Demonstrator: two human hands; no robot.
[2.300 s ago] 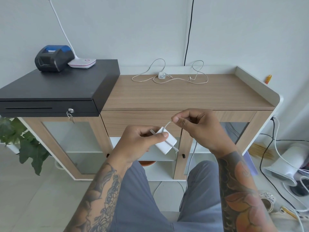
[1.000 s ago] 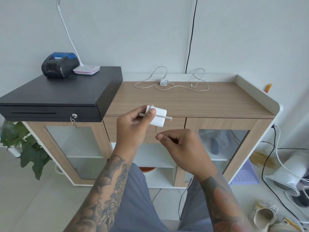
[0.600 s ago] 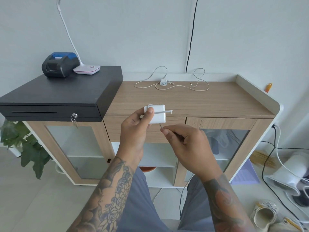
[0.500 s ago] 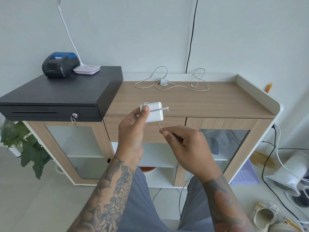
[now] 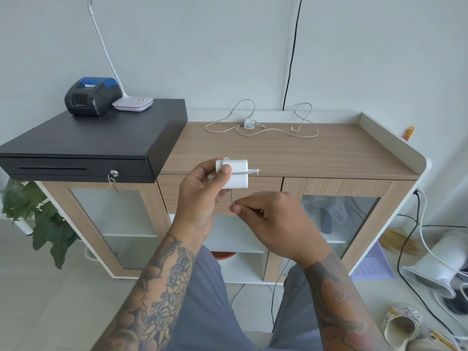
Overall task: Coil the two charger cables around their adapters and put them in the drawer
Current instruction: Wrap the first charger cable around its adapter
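Note:
My left hand [image 5: 202,198] grips a white square adapter [image 5: 235,174] in front of the cabinet, thumb pressed on a turn of its thin white cable [image 5: 249,171] across the face. Just below it, my right hand [image 5: 273,219] pinches the same cable, which drops down between my knees. A second small white adapter [image 5: 248,123] lies at the back of the wooden cabinet top [image 5: 329,153] with its cable [image 5: 301,122] spread in loose loops. The wooden drawer front [image 5: 263,184] under the top is closed, partly hidden by my hands.
A black cash drawer [image 5: 83,145] with keys sits on the left, bearing a receipt printer [image 5: 92,96] and a white lamp base [image 5: 133,103]. A plant [image 5: 33,214] stands at the lower left. A white fan [image 5: 440,269], cables and a cup [image 5: 402,325] lie on the floor right.
My right hand has carried the cable from above the adapter down and round below it, laying a turn across the face. My left hand raised and turned the adapter flatter.

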